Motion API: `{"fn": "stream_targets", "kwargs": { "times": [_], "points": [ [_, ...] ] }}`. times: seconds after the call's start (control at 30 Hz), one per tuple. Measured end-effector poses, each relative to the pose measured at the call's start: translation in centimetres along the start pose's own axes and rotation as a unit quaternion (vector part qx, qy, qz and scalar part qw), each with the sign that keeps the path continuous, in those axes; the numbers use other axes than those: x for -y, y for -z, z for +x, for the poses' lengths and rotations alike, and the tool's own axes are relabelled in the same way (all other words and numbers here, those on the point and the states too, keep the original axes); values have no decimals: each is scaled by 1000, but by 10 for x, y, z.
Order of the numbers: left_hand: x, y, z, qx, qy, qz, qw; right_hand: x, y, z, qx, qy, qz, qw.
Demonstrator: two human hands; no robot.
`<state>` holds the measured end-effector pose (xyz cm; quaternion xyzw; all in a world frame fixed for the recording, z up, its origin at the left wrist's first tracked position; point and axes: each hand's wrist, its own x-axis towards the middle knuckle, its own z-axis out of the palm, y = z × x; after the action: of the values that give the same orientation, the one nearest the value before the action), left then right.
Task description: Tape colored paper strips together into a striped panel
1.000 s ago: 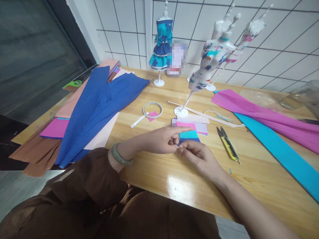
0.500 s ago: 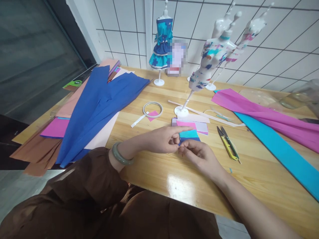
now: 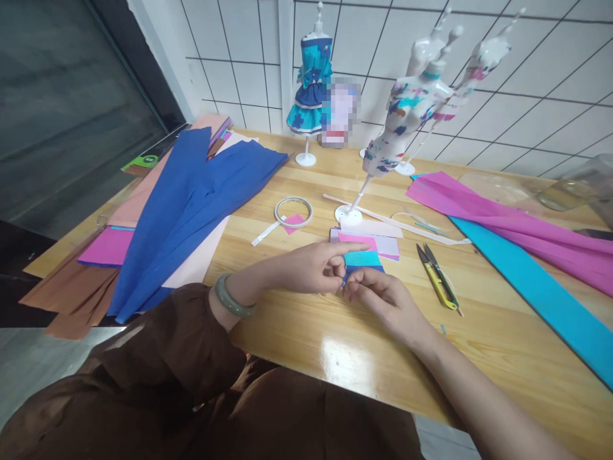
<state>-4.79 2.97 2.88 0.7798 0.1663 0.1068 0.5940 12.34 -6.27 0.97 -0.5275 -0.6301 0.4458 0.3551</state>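
Note:
My left hand point(image 3: 317, 268), with a green bangle on its wrist, points its index finger to the right while its other fingers curl inward. Thumb and fingers of my right hand point(image 3: 380, 295) are pinched together, meeting the left fingertips. Whatever lies between them is too small and hidden to name. Just behind the fingers is a small stack of coloured paper pieces: pink point(image 3: 355, 239), turquoise point(image 3: 363, 258) and dark blue point(image 3: 366, 271), partly covered by my hands. Pale lilac pieces point(image 3: 389, 246) show beneath the stack.
Yellow-handled thread snips point(image 3: 438, 281) lie to the right, near turquoise point(image 3: 531, 294) and magenta point(image 3: 507, 214) crepe paper. A tape roll point(image 3: 276, 217) lies left of the stack. Blue crepe paper point(image 3: 172, 204) spreads over the left side. Small dress forms point(image 3: 397, 121) stand behind.
Almost nothing differs. Both hands keep their place and pose, with only a very slight shift of the fingertips.

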Motion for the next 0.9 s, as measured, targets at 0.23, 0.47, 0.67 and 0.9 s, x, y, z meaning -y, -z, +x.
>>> {"fn": "stream_targets", "kwargs": {
  "times": [0.23,0.47,0.67,0.9],
  "points": [
    [-2,-1,-1,-2,9,-10,1000,-3,-2,1,-2,5,15,1000],
    [2,-1,-1,-7,-2,-5,1000,0,-3,1,1,-3,38,999],
    [0,0,-1,0,10,-11,1000,-1,-2,0,3,-4,35,999],
    [-2,0,-2,-1,17,-13,1000,-1,-1,0,12,-1,40,999]
  ]
}}
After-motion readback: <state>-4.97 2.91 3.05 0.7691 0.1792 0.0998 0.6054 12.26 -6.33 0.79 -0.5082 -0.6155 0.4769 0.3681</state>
